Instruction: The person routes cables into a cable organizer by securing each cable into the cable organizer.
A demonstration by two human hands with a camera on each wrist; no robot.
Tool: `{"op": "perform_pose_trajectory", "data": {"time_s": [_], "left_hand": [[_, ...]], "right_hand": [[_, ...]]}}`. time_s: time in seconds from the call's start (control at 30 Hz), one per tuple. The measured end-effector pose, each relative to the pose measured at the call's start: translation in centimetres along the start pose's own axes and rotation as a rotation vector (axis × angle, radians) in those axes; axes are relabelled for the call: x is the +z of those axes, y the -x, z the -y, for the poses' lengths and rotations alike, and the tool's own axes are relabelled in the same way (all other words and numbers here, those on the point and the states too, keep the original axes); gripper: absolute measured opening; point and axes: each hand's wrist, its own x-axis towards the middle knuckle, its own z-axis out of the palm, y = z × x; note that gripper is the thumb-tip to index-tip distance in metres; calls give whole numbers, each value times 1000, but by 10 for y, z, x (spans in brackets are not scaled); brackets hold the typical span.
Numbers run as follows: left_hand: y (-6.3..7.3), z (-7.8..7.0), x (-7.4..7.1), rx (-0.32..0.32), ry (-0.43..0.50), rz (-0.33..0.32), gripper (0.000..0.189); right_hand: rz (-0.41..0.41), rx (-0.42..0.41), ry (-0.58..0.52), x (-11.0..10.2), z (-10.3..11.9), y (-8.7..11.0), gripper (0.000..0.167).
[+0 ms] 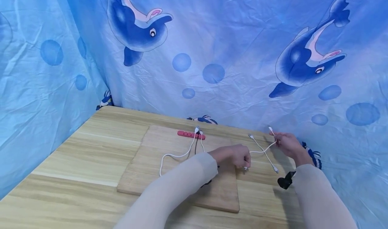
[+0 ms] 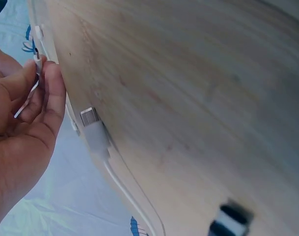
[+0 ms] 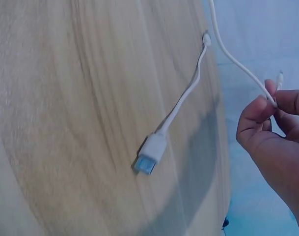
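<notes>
My left hand pinches a white cable's plug end over the right edge of the wooden board. From there a white cable runs to my right hand, whose thumb and fingers pinch it close to its other plug. In the right wrist view, that cable bends into the right hand. A second short white cable lies on the table between the hands, crossing the held one in the head view. Its USB plug faces the right wrist camera.
A wooden board lies on the wood-grain table. At its back, a red cable holder carries white and black cables, one white cable looping forward. A blue dolphin curtain borders the table's back and right.
</notes>
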Motion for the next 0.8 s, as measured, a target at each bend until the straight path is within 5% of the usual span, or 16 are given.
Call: {"op": "perform_pose_trajectory", "data": {"time_s": [0.23, 0.43, 0.6, 0.8], "left_hand": [[10, 4, -4, 23, 29, -24, 24], [22, 10, -6, 87, -10, -60, 21], [38, 12, -9, 77, 28, -68, 19], [59, 12, -9, 82, 44, -31, 14]], "right_hand": [[15, 22, -262, 6, 16, 4, 26], [32, 11, -495, 16, 37, 9, 32], [29, -8, -550, 23, 43, 5, 36], [2, -14, -460, 38, 48, -1, 35]]}}
